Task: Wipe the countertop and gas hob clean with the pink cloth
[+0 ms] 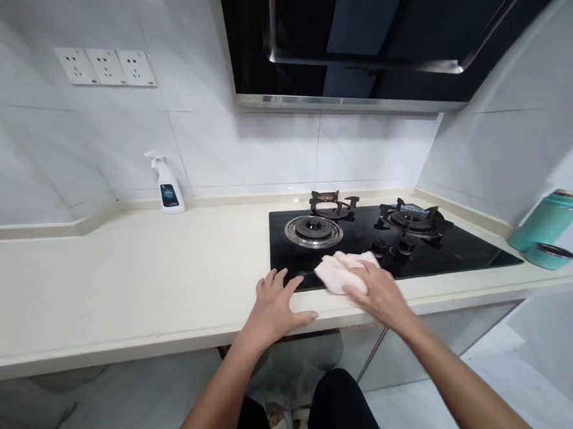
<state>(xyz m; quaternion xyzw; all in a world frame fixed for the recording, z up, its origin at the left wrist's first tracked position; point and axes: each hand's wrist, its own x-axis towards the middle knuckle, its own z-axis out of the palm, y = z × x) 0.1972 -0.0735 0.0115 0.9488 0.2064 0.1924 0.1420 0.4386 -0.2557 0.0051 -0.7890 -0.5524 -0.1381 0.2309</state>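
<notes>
My right hand (376, 293) grips a pale pink cloth (341, 272) over the front edge of the black glass gas hob (444, 260). The cloth lies just in front of the control knobs (390, 247). With fingers spread, my left hand (275, 306) rests at the counter's front edge, beside the hob's front left corner, and holds nothing. On the hob, the left burner (313, 231) is bare. Its pan support (333, 205) sits behind it, near the wall. The right burner (413, 220) has its support in place.
A white spray bottle (170, 189) stands against the wall at the left. At the right end of the counter (125, 282) are a teal flask (549, 219) and a teal cup-like piece (550, 256). A black range hood (353, 42) hangs above. Wall sockets (106, 67) are at upper left.
</notes>
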